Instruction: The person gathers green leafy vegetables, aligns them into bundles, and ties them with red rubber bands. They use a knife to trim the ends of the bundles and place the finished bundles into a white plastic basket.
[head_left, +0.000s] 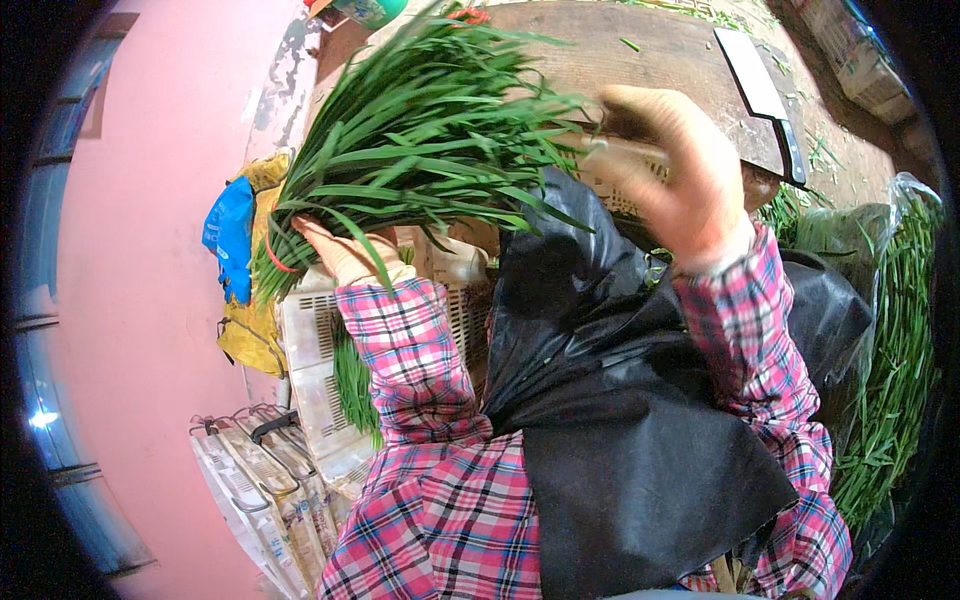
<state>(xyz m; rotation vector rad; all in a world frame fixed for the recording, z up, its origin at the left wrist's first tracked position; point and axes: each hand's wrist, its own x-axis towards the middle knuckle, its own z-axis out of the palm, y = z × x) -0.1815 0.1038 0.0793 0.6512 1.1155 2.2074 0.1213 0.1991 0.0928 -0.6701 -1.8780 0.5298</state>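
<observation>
A large bunch of garlic chives (420, 142) is gripped near its stem end by my left hand (349, 251), with most of the fingers hidden beneath the leaves. Around the stems runs a red band (276, 251). My right hand (686, 169), blurred, is raised beside the loose leaf tips with thumb and fingers apart; nothing shows in it. Beyond that hand, a cleaver (750, 75) with a black handle rests on a wooden board (622, 52). A black plastic apron (652, 450) covers my lap.
White plastic crates (311, 360) with more chives (352, 382) stand at the left, near a pink wall (157, 262). Yellow and blue bags (231, 232) lie beside them, with stacked bags (277, 480) below. Long green stalks (892, 337) in clear plastic fill the right side.
</observation>
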